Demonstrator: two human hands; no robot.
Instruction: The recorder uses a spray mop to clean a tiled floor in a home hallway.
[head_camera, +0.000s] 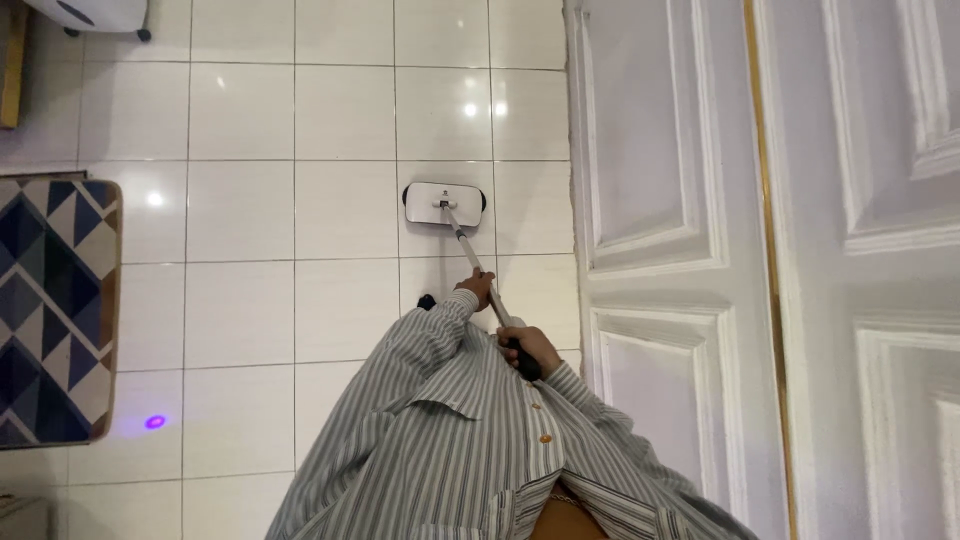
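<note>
The flat white rectangular mop head (445, 203) lies on the glossy white tiled floor (240, 210) at twelve o'clock from the person, its slim metal pole (470, 255) slanting back. The left hand (477, 287) and right hand (527, 350) both clench that pole. At three o'clock stands a white panelled door (660, 200); a sideways push could knock the head against it. The wet-looking tiles may be slippery.

Bright overhead light; glare spots on glossy floor tiles (340, 110); sharp, slight edge distortion.
</note>
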